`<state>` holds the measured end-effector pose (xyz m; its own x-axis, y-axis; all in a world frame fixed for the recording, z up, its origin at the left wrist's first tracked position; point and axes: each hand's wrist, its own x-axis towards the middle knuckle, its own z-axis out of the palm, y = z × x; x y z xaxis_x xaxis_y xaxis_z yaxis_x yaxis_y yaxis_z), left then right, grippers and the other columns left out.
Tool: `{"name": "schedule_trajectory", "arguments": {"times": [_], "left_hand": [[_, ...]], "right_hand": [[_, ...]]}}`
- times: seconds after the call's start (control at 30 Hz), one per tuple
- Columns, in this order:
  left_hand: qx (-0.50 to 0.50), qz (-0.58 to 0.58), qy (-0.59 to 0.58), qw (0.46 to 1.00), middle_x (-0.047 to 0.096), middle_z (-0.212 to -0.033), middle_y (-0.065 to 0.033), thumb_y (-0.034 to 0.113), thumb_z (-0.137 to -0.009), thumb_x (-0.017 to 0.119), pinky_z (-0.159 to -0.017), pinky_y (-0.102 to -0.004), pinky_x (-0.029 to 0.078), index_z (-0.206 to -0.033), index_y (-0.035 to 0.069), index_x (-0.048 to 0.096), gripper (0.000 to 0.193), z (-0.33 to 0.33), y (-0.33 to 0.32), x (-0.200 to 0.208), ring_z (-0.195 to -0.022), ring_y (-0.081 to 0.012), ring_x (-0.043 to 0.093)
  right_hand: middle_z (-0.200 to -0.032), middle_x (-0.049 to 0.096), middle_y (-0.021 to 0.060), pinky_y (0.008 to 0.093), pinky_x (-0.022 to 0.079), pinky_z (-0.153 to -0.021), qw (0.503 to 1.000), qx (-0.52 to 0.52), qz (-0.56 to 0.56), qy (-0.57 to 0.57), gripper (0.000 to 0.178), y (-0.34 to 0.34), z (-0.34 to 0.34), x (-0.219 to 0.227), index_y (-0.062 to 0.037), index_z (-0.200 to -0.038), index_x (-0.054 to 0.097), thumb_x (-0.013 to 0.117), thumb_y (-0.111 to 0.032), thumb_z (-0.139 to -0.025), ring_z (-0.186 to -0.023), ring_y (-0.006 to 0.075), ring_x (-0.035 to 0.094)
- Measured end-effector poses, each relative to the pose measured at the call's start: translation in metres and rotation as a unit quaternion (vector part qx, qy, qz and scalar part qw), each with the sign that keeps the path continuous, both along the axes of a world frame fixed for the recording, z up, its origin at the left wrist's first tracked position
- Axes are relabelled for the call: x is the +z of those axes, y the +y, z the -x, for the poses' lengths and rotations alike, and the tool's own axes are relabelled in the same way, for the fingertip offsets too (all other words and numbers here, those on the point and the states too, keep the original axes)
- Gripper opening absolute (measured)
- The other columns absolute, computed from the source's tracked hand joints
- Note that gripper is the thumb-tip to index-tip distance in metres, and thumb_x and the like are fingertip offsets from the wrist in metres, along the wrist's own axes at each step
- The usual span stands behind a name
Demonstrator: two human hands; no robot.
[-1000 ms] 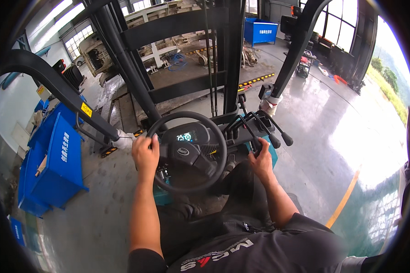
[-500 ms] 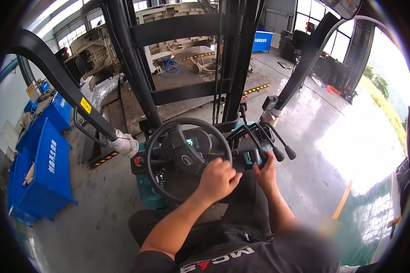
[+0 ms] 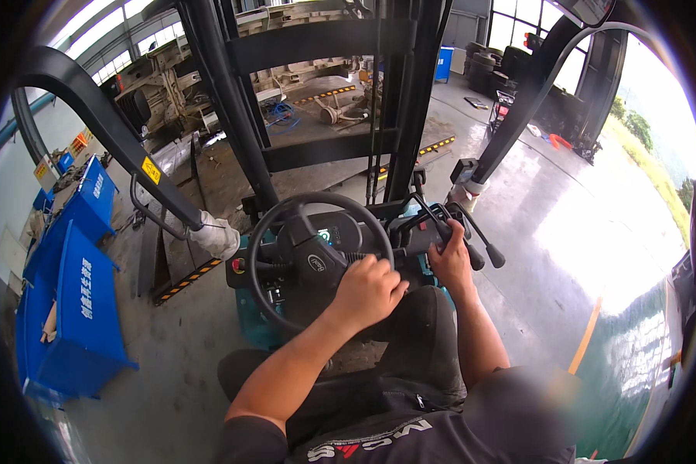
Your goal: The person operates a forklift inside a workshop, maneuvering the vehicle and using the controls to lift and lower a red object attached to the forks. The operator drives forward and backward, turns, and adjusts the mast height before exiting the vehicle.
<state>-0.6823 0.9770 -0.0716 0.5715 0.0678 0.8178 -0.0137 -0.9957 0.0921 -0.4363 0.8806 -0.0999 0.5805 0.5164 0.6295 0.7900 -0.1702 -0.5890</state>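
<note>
My left hand (image 3: 371,288) is closed around the lower right rim of a black steering wheel (image 3: 257,267), its thumb pointing right. To the right of the wheel, my right hand (image 3: 451,261) grips the black knob of a control lever (image 3: 443,230), with the index finger over its top. Beside that hand stand more black levers; one ends in a round knob (image 3: 496,256). Behind the wheel is a small lit display (image 3: 326,236). A red button (image 3: 238,265) sits on the console at the left. What the palms press against is hidden.
A forklift mast (image 3: 329,48) with black crossbars rises ahead, partly blocking the view. Blue metal benches (image 3: 93,294) stand at the left. Beyond lie a stripped vehicle body (image 3: 166,93), black-and-yellow striped bars (image 3: 439,145) and stacked tyres (image 3: 487,66). Sunlit floor (image 3: 549,209) stretches to the right.
My right hand has moved forward, away from me, with the lever tilted forward in it. My left hand stays on the wheel rim. The surroundings have shifted slightly in view.
</note>
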Motion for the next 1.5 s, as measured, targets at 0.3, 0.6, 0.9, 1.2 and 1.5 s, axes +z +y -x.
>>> {"name": "schedule_trajectory", "arguments": {"times": [0.3,0.6,0.9,1.2,1.5], "left_hand": [[0.227,0.037,-0.104,0.968,0.071,-0.089,-0.0163,0.029,-0.098,0.075,-0.083,-0.0518,0.056,-0.083,0.005,0.075,0.028,-0.013,0.199,0.055,-0.089,-0.0396,0.068],[0.242,0.031,-0.143,0.959,0.060,-0.087,-0.0140,0.014,-0.096,0.075,-0.075,-0.0516,0.049,-0.085,0.005,0.062,0.019,0.127,0.193,-0.042,-0.085,-0.0388,0.060],[0.176,0.063,-0.166,0.968,0.062,-0.091,-0.0103,0.005,-0.091,0.074,-0.074,-0.0443,0.050,-0.091,0.004,0.067,0.007,0.135,0.141,-0.084,-0.084,-0.0317,0.059],[0.180,0.053,-0.176,0.966,0.062,-0.090,-0.0085,0.007,-0.090,0.074,-0.071,-0.0403,0.049,-0.090,0.005,0.068,0.006,0.140,0.147,-0.083,-0.080,-0.0274,0.058],[0.174,0.060,-0.169,0.968,0.063,-0.092,-0.0091,0.008,-0.091,0.073,-0.073,-0.0417,0.050,-0.093,0.005,0.069,0.006,0.139,0.144,-0.077,-0.083,-0.0291,0.059]], "right_hand": [[-0.131,0.065,0.0347,0.0545,0.054,-0.102,1.000,-0.021,0.009,-0.020,0.062,0.052,0.007,0.013,-0.0048,-0.151,0.039,0.067,-0.016,-0.097,-0.121,0.0523,0.067],[-0.135,0.063,0.0343,0.0549,0.055,-0.102,0.997,-0.066,-0.026,-0.004,0.062,0.097,0.012,0.003,-0.0051,-0.152,0.038,0.069,-0.021,-0.101,-0.123,0.0524,0.066],[-0.137,0.063,0.0344,0.0542,0.054,-0.105,0.994,-0.096,0.028,0.038,0.072,0.096,0.031,0.005,-0.0087,-0.157,0.032,0.071,-0.019,-0.098,-0.124,0.0526,0.067],[-0.106,0.073,0.0254,0.0480,0.057,-0.089,0.993,-0.109,0.027,-0.039,0.075,0.097,0.019,-0.009,-0.0064,-0.158,0.028,0.072,-0.011,-0.097,-0.093,0.0366,0.075],[-0.126,0.068,0.0327,0.0551,0.057,-0.096,0.994,-0.097,0.029,0.047,0.075,0.095,0.030,0.005,-0.0104,-0.158,0.028,0.071,-0.016,-0.097,-0.105,0.0469,0.074]]}}
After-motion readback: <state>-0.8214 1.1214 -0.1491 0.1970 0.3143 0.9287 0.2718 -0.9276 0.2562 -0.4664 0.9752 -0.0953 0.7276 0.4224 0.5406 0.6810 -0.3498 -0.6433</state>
